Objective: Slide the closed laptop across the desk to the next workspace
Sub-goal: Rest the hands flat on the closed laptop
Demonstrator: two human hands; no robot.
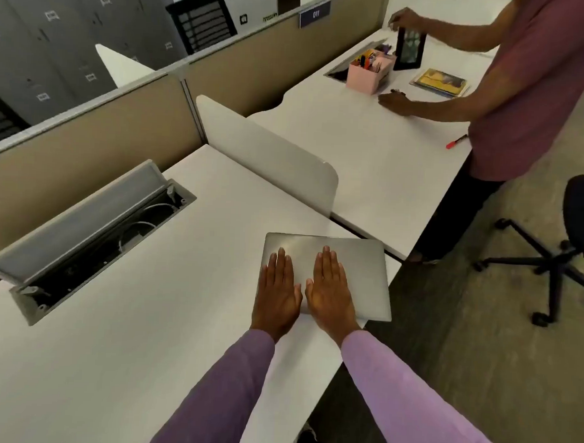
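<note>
A closed silver laptop (pixel 358 274) lies flat at the right front corner of the white desk (pixel 129 314), its right edge overhanging the desk's front edge a little. My left hand (pixel 277 292) rests palm down on the laptop's left part, fingers straight and together. My right hand (pixel 331 291) lies flat beside it on the lid's middle. Neither hand curls around an edge. Just beyond the laptop, across a narrow gap, starts the neighbouring white desk (pixel 370 164).
A low white divider panel (pixel 270 153) stands between the two desks, ending just behind the laptop. An open cable tray (pixel 92 236) sits at my left. A person (pixel 537 84) stands at the neighbouring desk with a picture frame (pixel 409 49), pink organizer (pixel 369 72), books (pixel 440 82) and red marker (pixel 456 141). An office chair (pixel 571 233) stands right.
</note>
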